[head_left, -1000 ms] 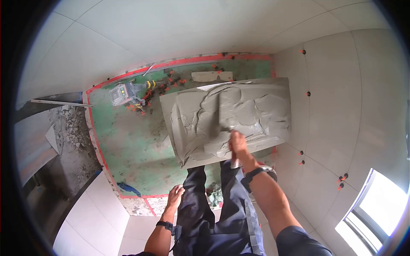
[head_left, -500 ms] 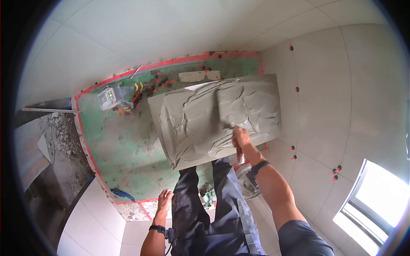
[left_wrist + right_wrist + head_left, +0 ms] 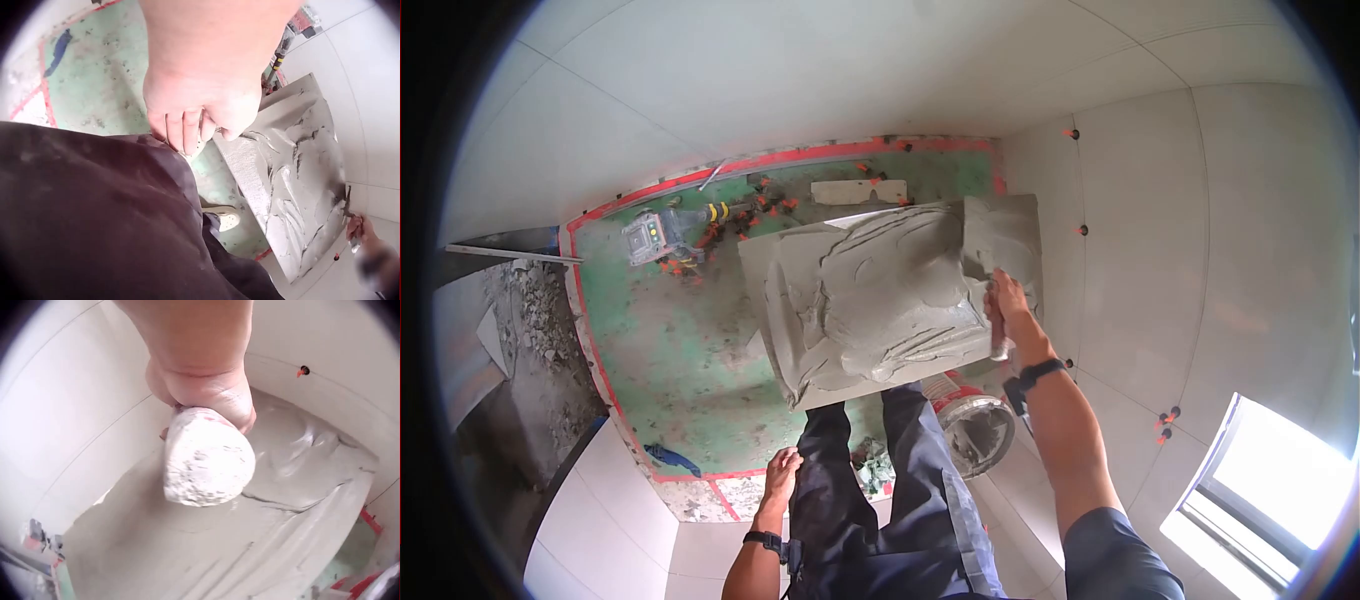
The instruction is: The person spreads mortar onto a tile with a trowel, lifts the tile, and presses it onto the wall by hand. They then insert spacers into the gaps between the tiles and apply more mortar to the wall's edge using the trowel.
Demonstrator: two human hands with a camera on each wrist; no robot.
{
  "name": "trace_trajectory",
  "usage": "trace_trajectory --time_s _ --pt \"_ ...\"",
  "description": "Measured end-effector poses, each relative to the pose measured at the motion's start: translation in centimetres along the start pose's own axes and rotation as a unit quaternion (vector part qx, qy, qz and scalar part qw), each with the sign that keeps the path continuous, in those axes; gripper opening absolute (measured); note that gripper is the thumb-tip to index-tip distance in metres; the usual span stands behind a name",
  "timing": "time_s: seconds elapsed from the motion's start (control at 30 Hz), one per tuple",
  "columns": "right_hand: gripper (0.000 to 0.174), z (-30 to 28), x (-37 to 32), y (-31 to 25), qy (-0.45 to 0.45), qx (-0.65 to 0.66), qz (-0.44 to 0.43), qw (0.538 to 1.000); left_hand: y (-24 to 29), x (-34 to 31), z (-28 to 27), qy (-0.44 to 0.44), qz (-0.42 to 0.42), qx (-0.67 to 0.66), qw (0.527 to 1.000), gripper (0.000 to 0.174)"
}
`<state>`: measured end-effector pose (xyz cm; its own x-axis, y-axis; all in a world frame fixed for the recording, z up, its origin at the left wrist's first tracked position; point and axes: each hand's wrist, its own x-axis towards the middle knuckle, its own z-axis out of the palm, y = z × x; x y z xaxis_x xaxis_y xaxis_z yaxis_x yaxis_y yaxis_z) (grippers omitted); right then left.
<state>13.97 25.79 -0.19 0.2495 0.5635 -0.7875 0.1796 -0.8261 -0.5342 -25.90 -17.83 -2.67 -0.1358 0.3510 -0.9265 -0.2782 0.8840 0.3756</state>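
A rectangular board or tile [image 3: 880, 300] covered in grey, ridged mortar spans the centre of the head view. My right hand [image 3: 1011, 308] grips the handle of a trowel [image 3: 978, 250], whose blade lies on the mortar near the right end. In the right wrist view the handle's whitish, crusted butt [image 3: 209, 459] sticks out beneath the right hand [image 3: 200, 390], and the blade is hidden. My left hand [image 3: 782, 474] hangs by the dark trouser leg [image 3: 825, 450]; in the left wrist view its fingers [image 3: 190, 128] droop, loosely bent, holding nothing.
A mortar-smeared bucket [image 3: 978, 435] stands right of the legs. On the green floor [image 3: 650, 350] lie a yellow-banded power tool [image 3: 665, 235], scattered orange clips [image 3: 775, 203] and a blue cloth [image 3: 672, 459]. Tiled walls [image 3: 1140, 220] rise behind and to the right; a window [image 3: 1275, 475] is at lower right.
My right hand has moved the trowel rightward across the board, leaving the mortar smoother in the middle. More of the bucket shows. My left hand stays by the leg.
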Motion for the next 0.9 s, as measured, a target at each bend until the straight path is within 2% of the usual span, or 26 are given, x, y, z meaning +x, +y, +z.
trace_trajectory --time_s 0.03,0.1,0.17,0.23,0.33,0.37,0.4,0.43,0.5,0.57,0.6,0.67,0.73,0.77,0.8,0.87,0.9 --pt "0.039 1.9 0.9 -0.5 -0.006 0.065 0.027 0.998 0.4 -0.3 0.1 0.004 0.000 0.000 1.000 0.032" --pt "0.039 6.7 1.8 -2.2 -0.048 0.012 0.043 0.998 1.2 -0.5 0.4 0.004 -0.028 -0.001 1.000 0.034" --pt "0.039 11.7 3.8 -2.7 -0.074 0.038 0.015 0.996 2.4 -0.7 0.6 0.009 -0.038 0.007 0.999 0.035" --pt "0.039 14.8 4.1 -5.1 -0.162 0.028 0.021 0.986 2.7 -0.5 0.5 0.003 -0.020 0.022 1.000 0.036" --pt "0.039 15.4 3.8 -5.8 -0.200 0.064 0.039 0.977 3.5 -0.5 1.3 0.021 -0.027 0.003 0.999 0.032" --pt "0.039 14.6 2.9 -5.8 -0.186 0.054 0.032 0.981 4.4 -0.8 1.4 0.026 -0.043 -0.014 0.999 0.028" --pt "0.038 12.8 2.1 -4.6 -0.171 0.043 0.025 0.984 3.3 -0.5 1.2 0.007 -0.023 -0.036 0.999 0.028" --pt "0.038 10.7 1.6 -3.4 -0.175 0.054 0.032 0.983 4.3 -0.9 1.4 -0.007 -0.016 -0.013 1.000 0.032" --pt "0.038 7.3 -0.2 -2.6 -0.163 0.043 0.061 0.984 2.3 0.1 1.1 -0.019 -0.009 -0.033 0.999 0.037" --pt "0.037 6.9 -1.6 -2.3 -0.144 0.021 0.089 0.985 3.1 0.0 1.3 -0.016 -0.011 -0.031 0.999 0.039" --pt "0.037 7.5 -1.9 -1.9 -0.131 0.004 0.103 0.986 3.2 0.1 1.2 -0.017 -0.007 -0.039 0.999 0.035" --pt "0.034 11.0 -2.2 -1.5 -0.119 0.014 0.097 0.988 3.7 0.7 0.5 -0.015 -0.004 -0.046 0.999 0.030" --pt "0.033 16.6 -1.5 -2.1 -0.192 -0.008 0.052 0.980 4.5 0.6 -0.3 -0.014 -0.011 -0.024 1.000 0.033" --pt "0.034 20.2 -1.6 -3.6 -0.190 -0.040 0.062 0.979 4.1 0.7 -0.8 -0.012 -0.015 -0.023 1.000 0.033" --pt "0.034 23.5 0.3 -2.6 -0.228 0.009 0.006 0.974 3.6 0.9 -1.5 -0.001 -0.019 -0.022 1.000 0.031" --pt "0.036 29.3 -0.5 -5.2 -0.216 0.035 -0.009 0.976 3.7 0.7 -2.6 0.016 -0.027 0.024 0.999 0.033" --pt "0.036 30.2 -0.8 -6.2 -0.214 0.036 -0.008 0.976 3.7 0.5 -3.0 0.014 -0.028 0.026 0.999 0.033"
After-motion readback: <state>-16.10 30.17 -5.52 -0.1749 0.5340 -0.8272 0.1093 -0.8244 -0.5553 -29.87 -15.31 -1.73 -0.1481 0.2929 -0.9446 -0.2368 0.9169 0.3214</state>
